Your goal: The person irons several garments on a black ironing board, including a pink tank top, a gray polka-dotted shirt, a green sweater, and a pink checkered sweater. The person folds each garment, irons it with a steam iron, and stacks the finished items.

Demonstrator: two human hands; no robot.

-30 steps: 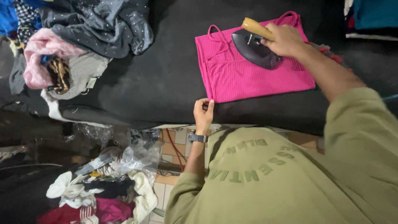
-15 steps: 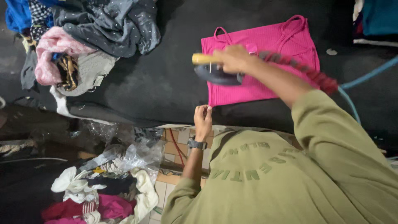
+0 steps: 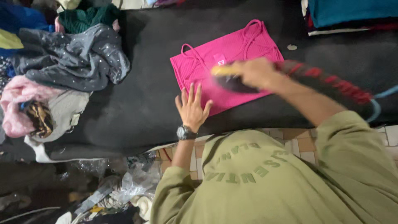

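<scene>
The right hand (image 3: 255,72) is clenched round the yellow handle of a dark, blurred clothes iron (image 3: 236,81), and the sole of that iron sits on the bright pink ribbed strappy top (image 3: 224,70), which lies flat on the black padded ironing surface (image 3: 141,108), a little right of the middle. The left hand (image 3: 191,108) is released, fingers spread wide and flat, its fingertips pressing down the near left edge of the pink top, grasping nothing.

Now the worry: the iron's nose sits just beside those spread fingertips. A slip of the iron to the left could, I judge, bring hot metal onto the fingers. The blur makes the exact gap hard to read.

Moving outward: a small pale label sits near the top's neckline, just beyond the iron, and thin straps loop at the far edge. Either could scorch or snag if the sole runs over them. The knit looks stretchy, so a hard push against the pinned edge may crease it rather than smooth it.

A thick cord wound in red and black (image 3: 331,83) trails along the right forearm toward a light blue hose or cable (image 3: 383,97) at the right. It could drag across the top or tug the iron off line.

Far left, a heap of clothes (image 3: 70,62), grey, pink and green, lies well apart from the iron. A blue folded stack (image 3: 352,12) sits far right.
</scene>
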